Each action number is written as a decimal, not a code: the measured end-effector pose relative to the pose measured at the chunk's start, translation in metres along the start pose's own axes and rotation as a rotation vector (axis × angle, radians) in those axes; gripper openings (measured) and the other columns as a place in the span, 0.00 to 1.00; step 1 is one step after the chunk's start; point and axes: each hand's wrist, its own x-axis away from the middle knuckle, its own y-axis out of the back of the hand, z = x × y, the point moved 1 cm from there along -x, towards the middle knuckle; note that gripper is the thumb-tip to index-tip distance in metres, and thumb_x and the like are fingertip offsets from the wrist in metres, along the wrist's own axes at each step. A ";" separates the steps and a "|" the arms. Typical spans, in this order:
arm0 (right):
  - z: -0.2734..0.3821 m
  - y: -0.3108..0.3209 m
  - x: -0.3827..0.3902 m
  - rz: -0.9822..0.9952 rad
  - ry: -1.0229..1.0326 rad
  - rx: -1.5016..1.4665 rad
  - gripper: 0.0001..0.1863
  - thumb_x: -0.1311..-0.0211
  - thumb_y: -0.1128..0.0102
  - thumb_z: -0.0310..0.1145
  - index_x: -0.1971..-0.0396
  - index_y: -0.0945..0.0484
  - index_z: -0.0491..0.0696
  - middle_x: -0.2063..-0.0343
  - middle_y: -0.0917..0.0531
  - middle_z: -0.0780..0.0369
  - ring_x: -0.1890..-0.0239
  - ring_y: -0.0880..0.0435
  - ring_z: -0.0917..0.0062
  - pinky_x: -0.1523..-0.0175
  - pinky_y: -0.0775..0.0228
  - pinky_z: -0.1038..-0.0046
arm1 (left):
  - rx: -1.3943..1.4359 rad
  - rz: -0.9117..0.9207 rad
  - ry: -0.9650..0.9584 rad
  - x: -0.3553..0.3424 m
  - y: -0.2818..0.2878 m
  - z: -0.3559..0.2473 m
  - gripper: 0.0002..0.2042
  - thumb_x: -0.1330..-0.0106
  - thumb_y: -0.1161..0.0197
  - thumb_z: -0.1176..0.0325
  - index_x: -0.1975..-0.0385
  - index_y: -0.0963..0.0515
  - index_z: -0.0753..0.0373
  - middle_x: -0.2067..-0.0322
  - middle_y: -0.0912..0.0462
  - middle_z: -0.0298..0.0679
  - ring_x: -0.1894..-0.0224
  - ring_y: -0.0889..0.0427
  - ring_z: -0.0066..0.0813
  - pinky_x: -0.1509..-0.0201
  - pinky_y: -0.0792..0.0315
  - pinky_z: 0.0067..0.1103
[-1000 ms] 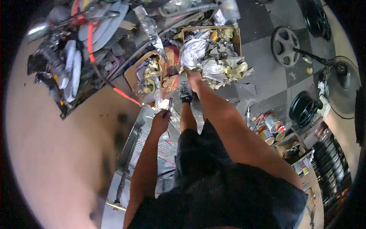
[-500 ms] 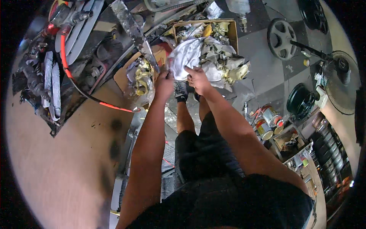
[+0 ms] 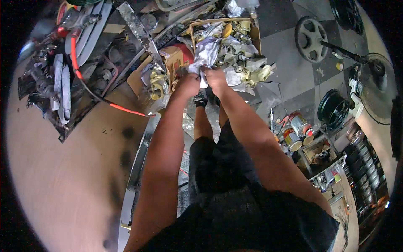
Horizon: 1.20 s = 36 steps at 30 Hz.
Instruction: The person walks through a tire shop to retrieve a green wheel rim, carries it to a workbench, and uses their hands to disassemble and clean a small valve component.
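Observation:
A white, crumpled sheet (image 3: 206, 52), paper or thin cloth, is bunched between my two hands. My left hand (image 3: 188, 85) is closed on its lower left side. Close beside it, my right hand (image 3: 215, 80) grips the sheet with the fingers curled in. The sheet's upper part lies toward a cardboard box (image 3: 256, 38) filled with crumpled whitish and yellowish paper (image 3: 240, 49). Some of that paper spills over the near side of the box. My fingertips are partly hidden by the sheet and my knuckles.
Left of my hands stand another carton (image 3: 175, 58) and yellowish scraps (image 3: 158, 84). An orange hose (image 3: 119, 107) crosses the brown panel (image 3: 71, 180). Paint cans (image 3: 294, 140), a wheel (image 3: 311, 40), a dark green rim (image 3: 332, 109) and a fan (image 3: 375, 90) stand right.
The white sheet was spread wider and is now gathered into a narrow bunch. My hands have come closer together, the left one moving right.

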 end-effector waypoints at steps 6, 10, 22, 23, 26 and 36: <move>0.018 0.206 -0.127 -0.489 0.609 1.749 0.07 0.51 0.39 0.29 0.69 0.20 0.49 0.76 0.19 0.58 0.68 0.17 0.61 0.63 0.23 0.63 | 0.122 0.249 -0.248 0.080 0.038 -0.085 0.15 0.35 0.45 0.60 0.61 0.21 0.67 0.66 0.18 0.52 0.62 0.19 0.46 0.55 0.28 0.33; 0.092 0.068 -0.022 0.011 0.355 0.791 0.15 0.42 0.44 0.38 0.62 0.23 0.43 0.70 0.18 0.53 0.67 0.18 0.58 0.65 0.26 0.62 | 0.608 0.107 0.043 0.202 0.066 0.014 0.10 0.32 0.43 0.63 0.61 0.23 0.64 0.78 0.25 0.36 0.77 0.29 0.24 0.72 0.35 0.21; 0.065 0.098 0.301 0.528 0.451 0.681 0.15 0.42 0.48 0.34 0.59 0.19 0.44 0.59 0.17 0.56 0.54 0.20 0.69 0.47 0.29 0.68 | 0.169 -0.059 -0.316 0.305 0.066 -0.036 0.11 0.33 0.42 0.63 0.65 0.23 0.67 0.79 0.23 0.38 0.75 0.26 0.28 0.69 0.31 0.28; 0.018 0.112 0.283 0.544 0.519 0.661 0.16 0.44 0.46 0.35 0.59 0.19 0.44 0.61 0.17 0.54 0.56 0.19 0.68 0.47 0.29 0.67 | 0.062 0.006 -0.390 0.310 0.061 -0.049 0.11 0.34 0.41 0.63 0.65 0.23 0.66 0.78 0.22 0.41 0.74 0.25 0.29 0.68 0.30 0.29; 0.053 0.109 0.391 0.416 0.414 0.699 0.20 0.43 0.41 0.46 0.61 0.19 0.44 0.64 0.16 0.56 0.59 0.19 0.70 0.51 0.29 0.68 | 0.173 0.124 -0.439 0.344 0.046 -0.055 0.11 0.35 0.40 0.63 0.66 0.22 0.66 0.77 0.21 0.44 0.74 0.23 0.30 0.67 0.30 0.28; 0.020 0.198 0.459 0.296 0.564 0.423 0.15 0.36 0.42 0.41 0.65 0.18 0.44 0.75 0.18 0.66 0.72 0.22 0.81 0.62 0.29 0.73 | -0.033 0.359 -0.655 0.382 0.030 -0.171 0.08 0.36 0.39 0.67 0.63 0.21 0.65 0.77 0.21 0.36 0.76 0.25 0.24 0.74 0.34 0.22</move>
